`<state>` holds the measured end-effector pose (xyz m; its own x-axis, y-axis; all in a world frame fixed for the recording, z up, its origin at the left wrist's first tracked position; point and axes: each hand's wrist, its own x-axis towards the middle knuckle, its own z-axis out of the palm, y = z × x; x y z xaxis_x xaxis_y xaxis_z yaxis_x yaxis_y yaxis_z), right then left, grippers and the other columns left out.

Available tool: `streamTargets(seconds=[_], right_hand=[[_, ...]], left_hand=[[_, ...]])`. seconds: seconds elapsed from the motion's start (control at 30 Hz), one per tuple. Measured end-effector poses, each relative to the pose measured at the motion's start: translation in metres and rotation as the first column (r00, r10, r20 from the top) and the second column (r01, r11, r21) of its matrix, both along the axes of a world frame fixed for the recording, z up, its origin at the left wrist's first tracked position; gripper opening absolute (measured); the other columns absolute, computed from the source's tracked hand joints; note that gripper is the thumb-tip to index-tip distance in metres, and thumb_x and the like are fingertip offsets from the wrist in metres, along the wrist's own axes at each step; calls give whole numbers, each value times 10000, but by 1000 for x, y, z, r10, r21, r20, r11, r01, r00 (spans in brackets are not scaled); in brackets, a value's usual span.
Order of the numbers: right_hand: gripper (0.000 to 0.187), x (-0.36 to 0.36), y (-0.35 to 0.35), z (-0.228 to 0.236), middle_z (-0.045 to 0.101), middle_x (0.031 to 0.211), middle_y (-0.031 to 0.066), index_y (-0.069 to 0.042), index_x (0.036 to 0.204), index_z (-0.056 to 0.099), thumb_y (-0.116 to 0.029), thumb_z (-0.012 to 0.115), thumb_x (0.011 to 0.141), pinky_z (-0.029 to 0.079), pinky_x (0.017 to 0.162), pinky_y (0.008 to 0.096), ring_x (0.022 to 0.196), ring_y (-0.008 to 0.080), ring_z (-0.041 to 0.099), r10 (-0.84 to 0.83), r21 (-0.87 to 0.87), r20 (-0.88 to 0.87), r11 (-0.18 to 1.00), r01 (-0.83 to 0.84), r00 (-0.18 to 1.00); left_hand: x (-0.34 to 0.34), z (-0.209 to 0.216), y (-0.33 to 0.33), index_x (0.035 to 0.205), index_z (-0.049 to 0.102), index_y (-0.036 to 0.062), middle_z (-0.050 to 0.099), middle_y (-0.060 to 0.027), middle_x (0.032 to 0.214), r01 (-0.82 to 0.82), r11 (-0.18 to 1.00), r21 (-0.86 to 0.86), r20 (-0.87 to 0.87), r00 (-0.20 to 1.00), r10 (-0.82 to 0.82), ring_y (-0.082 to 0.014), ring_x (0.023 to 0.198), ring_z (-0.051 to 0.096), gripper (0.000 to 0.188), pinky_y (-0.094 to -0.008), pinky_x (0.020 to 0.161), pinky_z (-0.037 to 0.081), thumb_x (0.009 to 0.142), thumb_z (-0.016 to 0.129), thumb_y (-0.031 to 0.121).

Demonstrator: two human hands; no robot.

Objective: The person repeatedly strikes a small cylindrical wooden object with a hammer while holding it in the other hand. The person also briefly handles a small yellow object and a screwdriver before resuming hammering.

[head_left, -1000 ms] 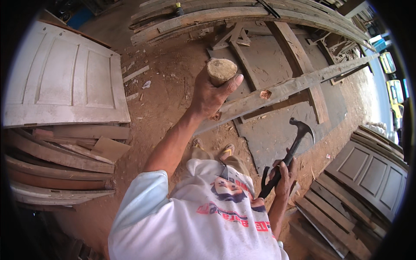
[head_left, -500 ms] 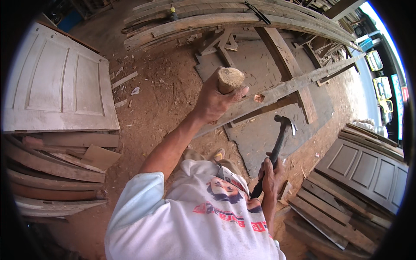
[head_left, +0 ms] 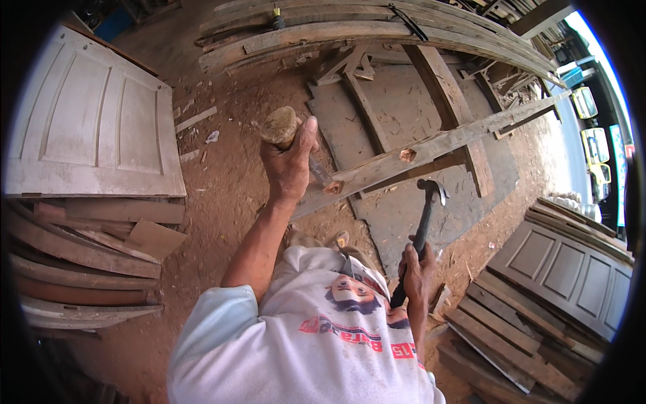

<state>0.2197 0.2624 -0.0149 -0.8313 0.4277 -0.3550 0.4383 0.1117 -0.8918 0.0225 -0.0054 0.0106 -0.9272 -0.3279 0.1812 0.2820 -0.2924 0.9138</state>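
My left hand [head_left: 288,167] is wrapped round a chisel's thick wooden handle [head_left: 279,126], whose round butt faces up. Below the fingers, the chisel's blade [head_left: 319,171] slants down to a rough notch [head_left: 334,187] in a long wooden beam [head_left: 377,168]. Farther along the same beam is a second chipped notch [head_left: 408,155]. In my right hand [head_left: 417,269] is a claw hammer [head_left: 424,225], gripped by its dark handle with the head raised, to the right of the beam and apart from the chisel.
A timber crosspiece [head_left: 441,87] lies under the beam. Long planks [head_left: 323,34] are stacked across the back. At left, a pale panelled door [head_left: 87,121] rests above stacked boards [head_left: 87,256]; another panelled door [head_left: 565,269] and loose planks [head_left: 498,330] lie at right.
My left hand has moved left with the chisel, uncovering the nearer notch, and the blade now shows at it. The hammer has shifted slightly left, still in my right hand.
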Motion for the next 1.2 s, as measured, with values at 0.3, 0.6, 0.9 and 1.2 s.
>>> streamTargets(seconds=[0.3,0.6,0.9,1.2], right_hand=[[375,-5,1,0,544,719,-20,-5,1255,585,-274,659,1004,401,487,242,548,72,507,121,40,39,992,-122,992],[424,-15,-5,16,539,725,-19,1,1266,574,-317,667,1002,408,498,248,558,74,505,192,57,85,979,-197,978],[436,-30,-17,39,541,729,-20,-3,1268,579,-330,683,999,407,495,249,558,73,506,240,79,19,967,-241,971],[469,-24,-14,10,539,692,-20,3,1273,580,-363,675,997,385,473,246,519,81,502,331,154,19,931,-330,943]], left_hand=[[15,-6,-7,886,581,80,563,18,702,-167,984,64,-24,985,169,-76,654,528,194,-268,617,433,979,705,196],[21,-7,-8,929,578,66,564,-2,751,-115,993,34,-66,991,117,-104,703,539,211,-304,670,455,1000,667,243],[10,-22,-9,1041,543,87,553,11,973,-70,993,99,-28,997,73,-104,876,520,378,-327,783,469,997,675,438],[-18,-22,-11,1142,574,85,570,-4,948,-29,978,208,-203,976,72,-99,818,546,416,-303,702,478,992,673,460]])
